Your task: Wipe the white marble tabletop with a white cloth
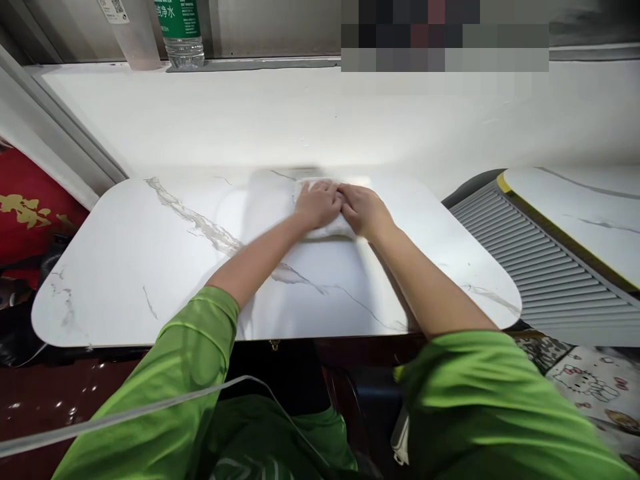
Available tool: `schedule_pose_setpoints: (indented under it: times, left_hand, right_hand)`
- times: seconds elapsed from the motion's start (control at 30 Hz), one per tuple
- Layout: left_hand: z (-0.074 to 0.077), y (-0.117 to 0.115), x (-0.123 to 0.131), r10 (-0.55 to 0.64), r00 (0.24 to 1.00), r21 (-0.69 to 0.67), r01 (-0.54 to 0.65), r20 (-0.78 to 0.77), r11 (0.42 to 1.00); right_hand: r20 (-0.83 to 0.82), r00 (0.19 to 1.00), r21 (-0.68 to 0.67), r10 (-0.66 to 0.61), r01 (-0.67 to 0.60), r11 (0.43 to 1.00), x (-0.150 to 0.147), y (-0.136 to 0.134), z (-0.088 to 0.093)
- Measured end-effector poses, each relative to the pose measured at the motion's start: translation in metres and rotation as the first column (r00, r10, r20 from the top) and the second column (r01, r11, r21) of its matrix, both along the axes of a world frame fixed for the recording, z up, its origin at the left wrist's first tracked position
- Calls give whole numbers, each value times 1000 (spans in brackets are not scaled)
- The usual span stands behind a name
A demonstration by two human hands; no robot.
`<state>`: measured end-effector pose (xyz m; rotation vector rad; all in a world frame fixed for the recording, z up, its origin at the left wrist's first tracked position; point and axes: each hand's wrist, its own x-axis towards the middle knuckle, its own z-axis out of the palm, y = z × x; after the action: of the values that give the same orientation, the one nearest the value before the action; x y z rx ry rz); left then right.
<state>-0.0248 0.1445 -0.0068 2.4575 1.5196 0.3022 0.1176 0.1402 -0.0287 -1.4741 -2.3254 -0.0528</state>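
Observation:
A folded white cloth (pixel 330 231) lies on the white marble-patterned table (pixel 125 267), near its back edge. My left hand (pixel 319 204) rests on top of the cloth, fingers bent over it and gripping it. Beside it, my right hand (pixel 367 210) is closed on the right part of the cloth, its fingers pointing left and curled. The two hands touch or nearly touch at the thumbs. Much of the cloth is hidden beneath them.
Behind the table is a white wall ledge (pixel 225 120) bearing a green-labelled water bottle (pixel 184 53) and a translucent container (pixel 143 43). A ribbed grey panel (pixel 545 267) and another marble-patterned top (pixel 590 213) stand at right. Red fabric (pixel 25 200) hangs at left.

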Motion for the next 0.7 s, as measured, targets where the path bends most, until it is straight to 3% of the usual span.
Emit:
schedule_pose_setpoints:
  times: [0.17, 0.33, 0.5, 0.7]
  left_hand:
    - [-4, 23, -33, 106, 994, 44, -106, 4, 993]
    - [-5, 5, -45, 131, 991, 67, -131, -4, 989]
    - [-3, -37, -58, 100, 995, 50, -99, -17, 994]
    - [2, -119, -94, -62, 998, 82, 63, -9, 995]
  right_hand:
    - [-3, 1000, 16, -5, 5, 1000, -38, 31, -2]
    - [5, 1000, 18, 20, -20, 1000, -47, 17, -7]
    - [83, 996, -21, 17, -15, 1000, -58, -32, 0]
    - [114, 992, 1, -49, 49, 999, -88, -131, 5]
